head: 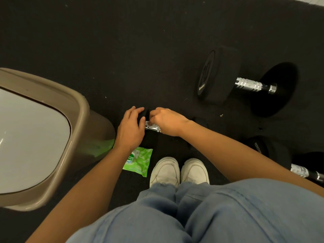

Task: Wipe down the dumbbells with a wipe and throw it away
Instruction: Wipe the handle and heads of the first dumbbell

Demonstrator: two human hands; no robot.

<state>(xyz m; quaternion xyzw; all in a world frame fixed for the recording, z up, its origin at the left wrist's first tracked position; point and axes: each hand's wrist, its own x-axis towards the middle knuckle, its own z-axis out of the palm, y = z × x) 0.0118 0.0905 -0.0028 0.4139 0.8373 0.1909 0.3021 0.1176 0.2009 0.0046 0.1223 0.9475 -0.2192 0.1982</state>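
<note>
Beside the bin (79,109), left hand (130,128) and right hand (168,122) seemingly grip a dumbbell (152,128).

This looks like a gym's free-weights area. The black speckled rubber floor (122,50) carries a large black rubber-headed dumbbell with a knurled chrome handle (217,74), a second dumbbell (270,151) and a small dumbbell (152,128). Beside them are a tan plastic swing-lid bin (82,120) and a green pack of cleaning wipes (142,162).

Dark speckled floor (122,41); paler strip (315,0), possibly tile, far corner.
</note>
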